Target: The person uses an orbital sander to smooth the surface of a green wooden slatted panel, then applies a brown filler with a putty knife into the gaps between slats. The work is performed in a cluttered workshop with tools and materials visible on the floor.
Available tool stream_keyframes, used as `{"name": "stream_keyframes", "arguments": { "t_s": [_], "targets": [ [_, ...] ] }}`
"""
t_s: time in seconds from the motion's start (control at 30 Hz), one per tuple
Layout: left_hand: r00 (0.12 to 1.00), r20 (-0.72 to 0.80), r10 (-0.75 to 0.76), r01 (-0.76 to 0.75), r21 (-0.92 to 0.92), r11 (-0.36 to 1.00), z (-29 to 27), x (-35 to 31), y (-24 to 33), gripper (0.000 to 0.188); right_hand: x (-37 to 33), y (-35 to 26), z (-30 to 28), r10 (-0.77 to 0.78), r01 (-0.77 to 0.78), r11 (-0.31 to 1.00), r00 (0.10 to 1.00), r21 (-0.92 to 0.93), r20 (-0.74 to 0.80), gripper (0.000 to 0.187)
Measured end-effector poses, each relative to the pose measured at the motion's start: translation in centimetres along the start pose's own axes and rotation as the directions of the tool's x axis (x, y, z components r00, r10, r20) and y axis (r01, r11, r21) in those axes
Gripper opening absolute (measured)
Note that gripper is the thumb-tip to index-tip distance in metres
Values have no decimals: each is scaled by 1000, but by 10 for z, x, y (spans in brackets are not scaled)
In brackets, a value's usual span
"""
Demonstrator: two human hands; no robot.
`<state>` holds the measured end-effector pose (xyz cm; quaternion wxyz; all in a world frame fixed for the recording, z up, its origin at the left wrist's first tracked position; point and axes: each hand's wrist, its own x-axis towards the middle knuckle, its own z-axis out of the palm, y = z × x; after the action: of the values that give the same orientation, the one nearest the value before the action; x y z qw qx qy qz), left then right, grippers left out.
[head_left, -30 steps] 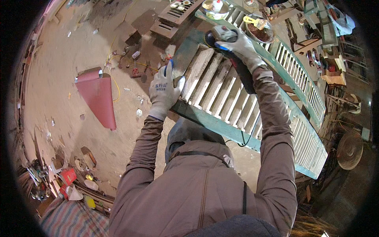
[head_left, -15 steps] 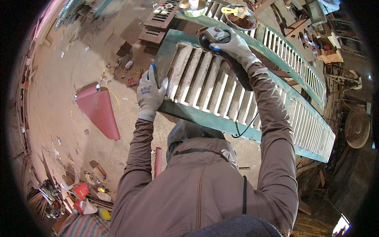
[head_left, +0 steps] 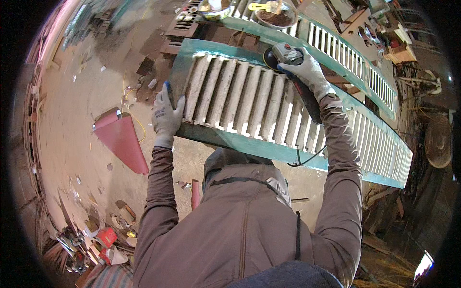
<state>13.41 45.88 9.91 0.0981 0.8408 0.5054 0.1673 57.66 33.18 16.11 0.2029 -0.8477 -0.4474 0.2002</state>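
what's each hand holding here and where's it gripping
The right hand grips the angle grinder around its body, just behind the head. The left hand clasps the end of the teal louvered shutter, fingers over its end rail.

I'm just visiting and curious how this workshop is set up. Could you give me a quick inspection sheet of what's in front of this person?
Surface: long teal louvred shutter lying flat; slats at the near end pale, bare-looking.
Job's things: power sander resting on the shutter's far rail.
Clutter: two bowls on a second teal shutter behind; scraps and small tools on the floor at lower left.
Hands: both gloved; left hand grips the shutter's end edge, right hand holds the sander.
Cables: black cord hangs over the shutter's near rail; yellow cord on the floor.
Surroundings: dusty concrete floor, red cone-shaped sheet, wood offcuts at right.
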Motion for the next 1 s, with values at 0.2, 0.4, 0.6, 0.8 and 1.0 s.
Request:
{"name": "stream_keyframes", "arguments": {
  "t_s": [0.2,0.4,0.6,0.8,1.0],
  "targets": [
    [988,117,-104,101,26,995,-3,1,5,75,-25,49,-21,57,-55,998,997,42,-55,103],
    [997,77,-18,22,-49,999,-2,2,13,72,-51,106,-48,118,-122,992,980,-18,-162,105],
    [998,53,34,-36,53,998,2,2,0,72,-71,143,-74,173,-176,984,977,-13,-124,115],
    [999,24,23,-25,126,992,12,0,-12,76,-93,192,-91,186,-171,981,966,95,-182,101],
    [999,52,-5,0,93,996,14,0,-17,75,-110,233,-114,289,-252,945,943,209,-164,89]
  ]
}}
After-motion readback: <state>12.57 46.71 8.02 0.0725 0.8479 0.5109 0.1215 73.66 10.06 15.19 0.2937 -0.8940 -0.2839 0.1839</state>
